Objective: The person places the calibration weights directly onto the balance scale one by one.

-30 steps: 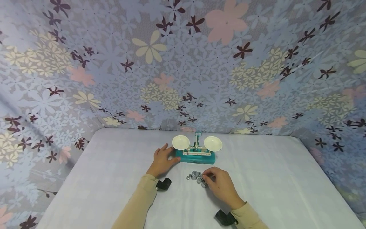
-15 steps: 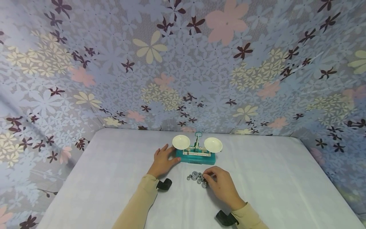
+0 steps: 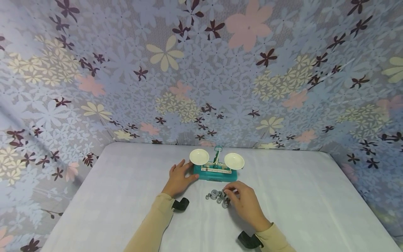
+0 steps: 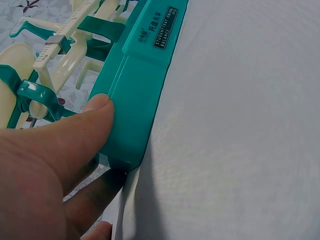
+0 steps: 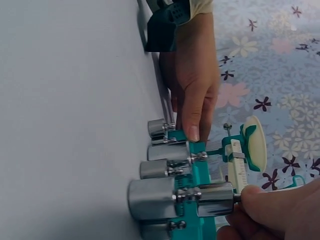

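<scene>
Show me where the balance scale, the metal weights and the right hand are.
balance scale [image 3: 215, 173]: head view, on its teal base.
metal weights [image 3: 214, 193]: head view, on the biggest weight of the cluster.
right hand [image 3: 245, 203]: head view, on the back of the hand.

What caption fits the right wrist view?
Right hand pinches a metal weight by its knob; left hand steadies the teal balance.

The left hand presses its thumb against the end of the teal base. Just past the thumb lie the cream beam and a pan.
</scene>
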A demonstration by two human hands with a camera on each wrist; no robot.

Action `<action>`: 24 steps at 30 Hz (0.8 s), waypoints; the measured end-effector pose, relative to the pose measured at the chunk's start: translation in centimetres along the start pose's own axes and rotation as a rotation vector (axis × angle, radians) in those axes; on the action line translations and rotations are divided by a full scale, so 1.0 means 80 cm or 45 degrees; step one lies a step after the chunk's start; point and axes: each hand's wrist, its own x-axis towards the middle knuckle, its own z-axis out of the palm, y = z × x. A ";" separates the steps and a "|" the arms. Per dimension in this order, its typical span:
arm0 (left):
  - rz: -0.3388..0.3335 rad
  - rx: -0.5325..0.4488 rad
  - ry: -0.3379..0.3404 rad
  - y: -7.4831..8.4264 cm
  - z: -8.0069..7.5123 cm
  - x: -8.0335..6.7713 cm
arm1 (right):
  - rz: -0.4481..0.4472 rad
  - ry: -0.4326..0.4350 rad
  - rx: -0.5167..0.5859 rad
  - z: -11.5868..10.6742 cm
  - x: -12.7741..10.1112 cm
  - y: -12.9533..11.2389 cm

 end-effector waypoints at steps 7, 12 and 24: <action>0.005 -0.016 0.002 -0.001 0.001 -0.001 | -0.060 0.060 -0.001 -0.005 0.004 -0.003; 0.009 -0.014 0.005 0.000 0.001 -0.001 | -0.101 0.101 -0.018 -0.009 0.009 -0.007; 0.006 0.004 0.000 0.001 0.000 -0.003 | -0.213 0.217 -0.006 -0.013 0.019 -0.012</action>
